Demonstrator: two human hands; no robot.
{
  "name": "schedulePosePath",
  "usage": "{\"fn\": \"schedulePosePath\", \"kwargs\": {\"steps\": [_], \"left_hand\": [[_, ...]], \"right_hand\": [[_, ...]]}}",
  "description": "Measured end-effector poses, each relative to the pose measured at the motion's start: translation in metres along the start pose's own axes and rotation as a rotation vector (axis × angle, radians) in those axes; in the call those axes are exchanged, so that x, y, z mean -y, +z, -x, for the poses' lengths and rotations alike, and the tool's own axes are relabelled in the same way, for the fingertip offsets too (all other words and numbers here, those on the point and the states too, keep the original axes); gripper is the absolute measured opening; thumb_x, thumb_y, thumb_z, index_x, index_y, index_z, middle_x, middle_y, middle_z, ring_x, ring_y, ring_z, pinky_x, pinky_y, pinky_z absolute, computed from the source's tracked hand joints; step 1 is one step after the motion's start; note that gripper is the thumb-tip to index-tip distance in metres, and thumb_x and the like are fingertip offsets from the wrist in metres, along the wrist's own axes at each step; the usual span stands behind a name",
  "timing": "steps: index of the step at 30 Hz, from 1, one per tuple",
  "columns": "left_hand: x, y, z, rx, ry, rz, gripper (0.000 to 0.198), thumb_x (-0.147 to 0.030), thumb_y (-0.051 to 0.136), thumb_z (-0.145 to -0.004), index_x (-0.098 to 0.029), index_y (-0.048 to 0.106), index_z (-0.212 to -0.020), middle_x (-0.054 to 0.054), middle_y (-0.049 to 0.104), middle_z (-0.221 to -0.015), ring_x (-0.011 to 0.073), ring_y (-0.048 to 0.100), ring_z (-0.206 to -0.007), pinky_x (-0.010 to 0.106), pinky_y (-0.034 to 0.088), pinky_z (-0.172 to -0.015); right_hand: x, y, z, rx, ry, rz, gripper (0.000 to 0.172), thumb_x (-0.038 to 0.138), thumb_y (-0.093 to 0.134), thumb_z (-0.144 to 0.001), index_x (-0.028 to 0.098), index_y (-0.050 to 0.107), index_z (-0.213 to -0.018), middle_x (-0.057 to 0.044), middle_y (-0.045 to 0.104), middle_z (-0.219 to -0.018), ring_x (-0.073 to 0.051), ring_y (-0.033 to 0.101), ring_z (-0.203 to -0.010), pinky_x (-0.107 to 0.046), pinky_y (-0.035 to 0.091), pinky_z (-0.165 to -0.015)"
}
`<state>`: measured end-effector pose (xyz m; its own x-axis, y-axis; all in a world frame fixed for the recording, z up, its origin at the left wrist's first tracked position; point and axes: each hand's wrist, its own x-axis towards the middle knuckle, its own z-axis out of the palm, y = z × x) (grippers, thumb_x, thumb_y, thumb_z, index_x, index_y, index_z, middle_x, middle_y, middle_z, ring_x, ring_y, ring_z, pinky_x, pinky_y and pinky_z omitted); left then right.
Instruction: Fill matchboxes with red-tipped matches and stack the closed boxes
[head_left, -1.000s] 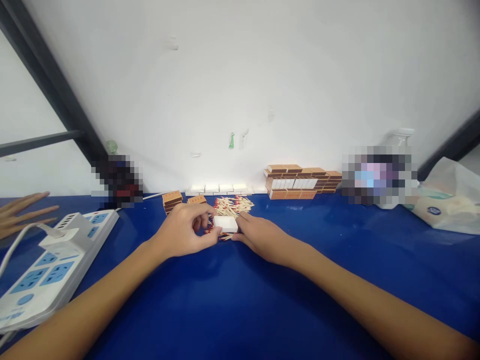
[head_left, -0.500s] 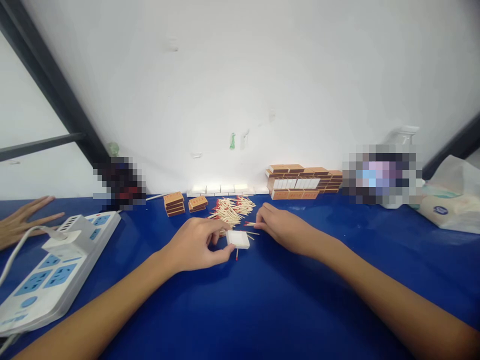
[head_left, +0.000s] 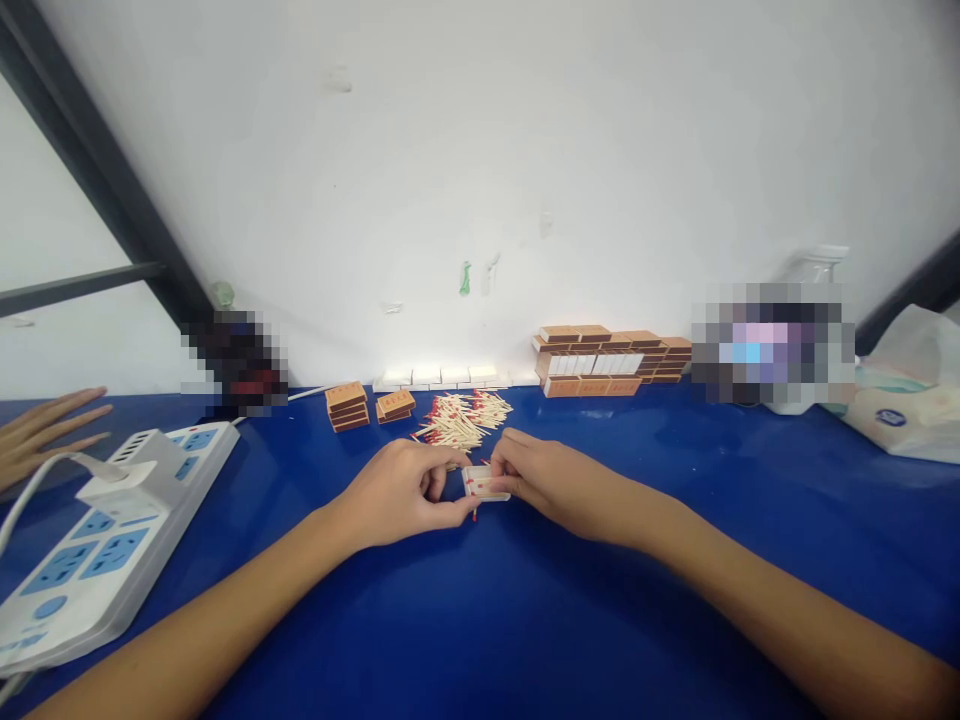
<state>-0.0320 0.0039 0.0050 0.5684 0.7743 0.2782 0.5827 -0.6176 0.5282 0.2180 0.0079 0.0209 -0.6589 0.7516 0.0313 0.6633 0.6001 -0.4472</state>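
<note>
My left hand point(head_left: 409, 492) pinches the left end of a small white matchbox tray point(head_left: 474, 474) between thumb and fingers. Over the tray's right side, my right hand point(head_left: 544, 482) is closed on red-tipped matches point(head_left: 481, 486), whose heads lie inside the tray. How many it holds cannot be made out. A red match head point(head_left: 475, 517) sticks out below the tray's front edge. Just beyond the hands is a loose heap of matches point(head_left: 457, 422) with red tips.
Matchbox covers point(head_left: 346, 405) are stacked at the left of the heap. White trays point(head_left: 442, 377) line the wall, with a larger matchbox stack point(head_left: 592, 385) to their right. A power strip point(head_left: 142, 540) and another person's hand point(head_left: 52, 430) are at left; a tissue pack point(head_left: 900, 410) is at right.
My right hand has moved left, from beside the tray to over it, bringing the matches inside. My left hand and the tray have shifted slightly right.
</note>
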Motion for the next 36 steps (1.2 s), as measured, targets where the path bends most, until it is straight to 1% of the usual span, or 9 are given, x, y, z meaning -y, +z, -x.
{"fn": "schedulePosePath", "kwargs": {"steps": [8,14,16,21,24,29,36], "left_hand": [[-0.001,-0.001,0.001,0.001,0.043,-0.083,0.032,-0.039,0.074,-0.085,-0.023,0.075,-0.112,-0.008,0.058,-0.059,0.0079,0.052,-0.05,0.023,0.039,-0.055],[-0.005,-0.002,0.002,0.017,0.036,-0.156,0.031,-0.038,0.075,-0.084,-0.023,0.074,-0.111,-0.008,0.056,-0.06,0.0084,0.05,-0.051,0.024,0.037,-0.055],[-0.008,-0.002,0.002,0.038,0.03,-0.168,0.031,-0.038,0.074,-0.084,-0.024,0.073,-0.111,-0.008,0.056,-0.06,0.0087,0.051,-0.052,0.024,0.036,-0.055],[-0.011,-0.003,0.0,0.071,0.022,-0.184,0.029,-0.039,0.072,-0.085,-0.024,0.073,-0.11,-0.008,0.056,-0.06,0.0097,0.052,-0.053,0.025,0.035,-0.055],[-0.01,-0.004,0.0,0.077,0.014,-0.196,0.03,-0.041,0.072,-0.086,-0.023,0.073,-0.11,-0.008,0.054,-0.059,0.0097,0.05,-0.052,0.026,0.034,-0.055],[-0.011,-0.004,0.001,0.086,0.007,-0.205,0.03,-0.041,0.07,-0.088,-0.022,0.073,-0.11,-0.008,0.053,-0.058,0.0101,0.048,-0.052,0.027,0.033,-0.054],[-0.011,-0.003,0.0,0.095,0.008,-0.186,0.027,-0.039,0.07,-0.088,-0.022,0.073,-0.108,-0.007,0.054,-0.059,0.0101,0.05,-0.052,0.026,0.034,-0.054]], "right_hand": [[-0.003,-0.002,0.001,0.003,-0.05,0.026,0.016,0.032,0.053,-0.106,0.019,0.061,-0.101,-0.005,0.062,-0.109,-0.015,0.058,-0.082,-0.028,0.041,-0.071],[-0.005,0.003,-0.002,-0.034,-0.095,-0.006,0.017,0.028,0.054,-0.105,0.019,0.062,-0.094,-0.003,0.065,-0.099,-0.016,0.059,-0.085,-0.028,0.041,-0.074],[-0.005,0.003,-0.002,-0.038,-0.1,-0.032,0.016,0.028,0.056,-0.104,0.019,0.064,-0.094,-0.003,0.066,-0.099,-0.016,0.059,-0.086,-0.028,0.042,-0.075],[-0.006,-0.006,-0.001,-0.019,-0.07,-0.073,0.009,0.027,0.061,-0.101,0.021,0.067,-0.101,-0.003,0.069,-0.098,-0.016,0.06,-0.086,-0.028,0.042,-0.073],[-0.005,-0.01,0.0,-0.01,-0.049,-0.123,0.009,0.025,0.061,-0.1,0.021,0.068,-0.105,-0.002,0.07,-0.095,-0.016,0.061,-0.083,-0.027,0.043,-0.072],[-0.004,-0.011,0.001,-0.014,-0.054,-0.179,0.01,0.021,0.059,-0.099,0.02,0.069,-0.096,-0.002,0.071,-0.093,-0.014,0.061,-0.082,-0.027,0.044,-0.073],[0.001,-0.015,0.001,-0.062,-0.066,-0.199,0.01,0.021,0.06,-0.098,0.021,0.069,-0.098,-0.001,0.071,-0.09,-0.014,0.06,-0.078,-0.028,0.045,-0.071]]}}
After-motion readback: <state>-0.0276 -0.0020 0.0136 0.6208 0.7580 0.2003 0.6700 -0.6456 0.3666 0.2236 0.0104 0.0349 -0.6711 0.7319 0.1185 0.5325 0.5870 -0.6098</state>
